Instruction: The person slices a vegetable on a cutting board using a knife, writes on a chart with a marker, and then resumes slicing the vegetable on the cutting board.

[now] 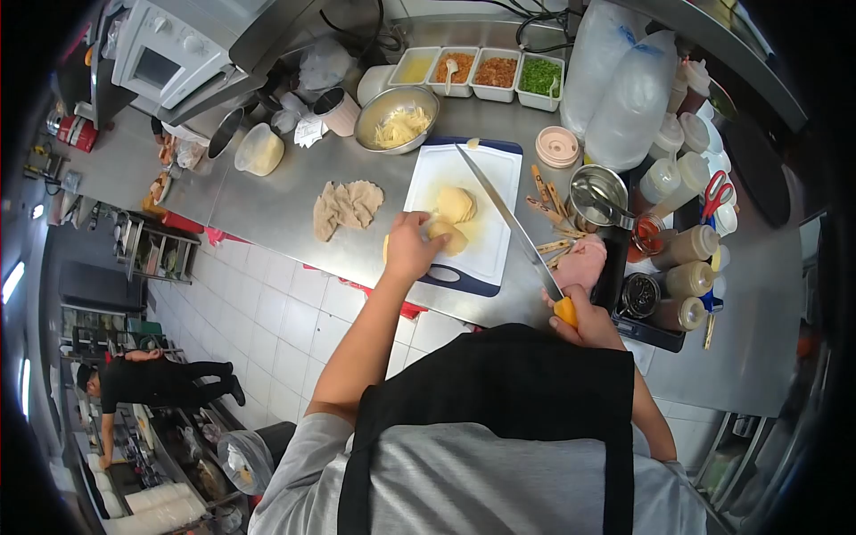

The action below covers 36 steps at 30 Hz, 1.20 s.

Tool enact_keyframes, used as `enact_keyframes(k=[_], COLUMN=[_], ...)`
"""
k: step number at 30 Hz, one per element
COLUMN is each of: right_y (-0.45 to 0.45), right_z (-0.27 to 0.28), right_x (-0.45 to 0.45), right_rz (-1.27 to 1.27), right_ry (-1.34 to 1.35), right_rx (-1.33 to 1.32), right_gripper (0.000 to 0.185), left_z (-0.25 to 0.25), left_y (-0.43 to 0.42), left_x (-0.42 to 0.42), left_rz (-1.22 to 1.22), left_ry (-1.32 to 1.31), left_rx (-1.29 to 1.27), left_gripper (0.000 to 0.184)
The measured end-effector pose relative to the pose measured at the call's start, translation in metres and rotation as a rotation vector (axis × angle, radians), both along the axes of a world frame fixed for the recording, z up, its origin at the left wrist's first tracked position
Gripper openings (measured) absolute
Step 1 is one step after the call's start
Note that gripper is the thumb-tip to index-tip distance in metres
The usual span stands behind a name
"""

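Left fingers (417,218) parted at yellow piece (450,239), right fingers (580,301) wrapped around orange knife handle (565,311)

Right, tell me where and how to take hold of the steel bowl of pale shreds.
Likely best by the near rim of the steel bowl, coming from the wearer's side: bare counter reaches it there, while white trays stand beyond and a pinkish container on its left. The rim is round and uncovered, and the shreds sit inside, leaving it free to pinch.
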State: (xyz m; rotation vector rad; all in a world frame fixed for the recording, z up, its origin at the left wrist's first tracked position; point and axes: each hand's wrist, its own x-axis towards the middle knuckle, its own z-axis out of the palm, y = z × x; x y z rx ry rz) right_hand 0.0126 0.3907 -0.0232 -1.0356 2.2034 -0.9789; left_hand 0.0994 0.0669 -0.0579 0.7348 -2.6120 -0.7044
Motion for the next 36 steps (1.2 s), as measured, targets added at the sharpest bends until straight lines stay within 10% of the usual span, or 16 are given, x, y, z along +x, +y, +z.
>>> enact_keyframes(k=[9,22,29,32,36], right_y=[-0.007,-0.027,-0.044,-0.048,-0.054], right_z=[-0.001,0.018,0.017,0.012,0.007], right_x=[0.007,0.044,0.066,0.075,0.078], right_rz=[-0.034,-0.269,-0.368,-0.381,-0.391], right_ry=[0.007,-0.098,-0.127,-0.077,-0.055], right_rx=[0.022,-0.020,-0.014,-0.046,-0.011], right_gripper=[0.044,0.037,0.037,0.036,0.035], left_z=[0.012,0.029,-0.012,0.000,-0.001], left_y=[-0.015,-0.056,-0.069,-0.054,-0.054], left_x=[-0.027,-0.007,-0.050,-0.040,-0.036], left_rz=[-0.124,-0.362,-0.323,-0.246,-0.281], left_ry=[-0.297,-0.113,-0.058,0.172,0.181], left_rx=[-0.010,0.899,0.661,0.111,0.224], left_gripper=[0.045,0.029,0.036,0.037,0.035])
